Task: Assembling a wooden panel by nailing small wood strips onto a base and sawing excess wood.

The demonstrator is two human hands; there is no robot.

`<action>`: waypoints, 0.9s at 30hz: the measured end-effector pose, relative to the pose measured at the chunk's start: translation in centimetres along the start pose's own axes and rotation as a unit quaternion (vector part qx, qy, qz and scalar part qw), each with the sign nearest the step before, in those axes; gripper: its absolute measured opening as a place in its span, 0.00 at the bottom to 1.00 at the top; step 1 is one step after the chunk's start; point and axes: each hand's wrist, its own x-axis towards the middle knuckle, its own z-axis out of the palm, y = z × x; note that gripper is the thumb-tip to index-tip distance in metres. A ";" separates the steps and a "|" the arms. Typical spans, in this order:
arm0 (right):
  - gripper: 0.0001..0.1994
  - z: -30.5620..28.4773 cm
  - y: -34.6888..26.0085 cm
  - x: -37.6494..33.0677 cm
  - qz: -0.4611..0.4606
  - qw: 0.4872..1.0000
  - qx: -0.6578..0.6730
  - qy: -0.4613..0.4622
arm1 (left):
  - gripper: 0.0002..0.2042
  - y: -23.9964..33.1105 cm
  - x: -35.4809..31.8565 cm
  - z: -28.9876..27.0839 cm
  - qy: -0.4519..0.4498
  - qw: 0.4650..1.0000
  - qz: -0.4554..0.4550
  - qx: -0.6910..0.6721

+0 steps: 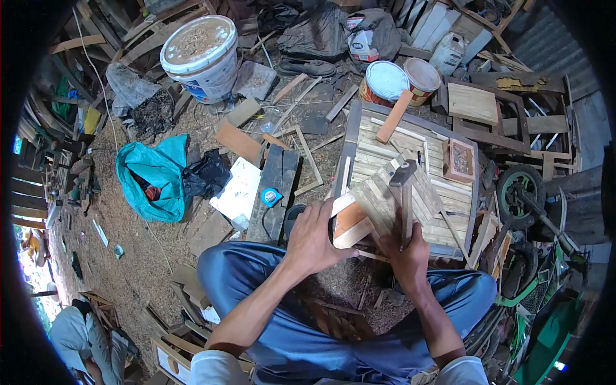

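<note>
My right hand is closed around the handle of a hammer, its dark head upright at the top. The same hand lies at the edge of a slatted wooden panel. My left hand grips the left end of a small wooden piece with a reddish-brown face and pale edges, thumb along its near side. The piece meets the slatted panel at an angle; how they join is hidden. Both rest over the near part of a slatted wooden worktop with a dark frame.
On the worktop lie a reddish board and a small wooden box of small bits. A blue tape measure sits on a dark bench. Left are a teal sack and white bucket; a person crouches lower left.
</note>
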 end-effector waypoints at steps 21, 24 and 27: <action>0.16 -3.4 -3.6 -2.0 -0.081 0.985 -0.031 -0.146 | 0.49 -0.5 0.4 0.7 -0.006 0.999 -0.020 -0.025; 0.13 -3.2 -4.1 -2.3 -0.040 0.988 -0.030 -0.145 | 0.48 -0.3 0.4 0.6 -0.006 0.999 -0.024 -0.022; 0.13 -2.9 -3.5 -2.1 -0.041 0.990 -0.032 -0.134 | 0.47 0.2 0.5 0.1 -0.023 0.999 -0.038 -0.028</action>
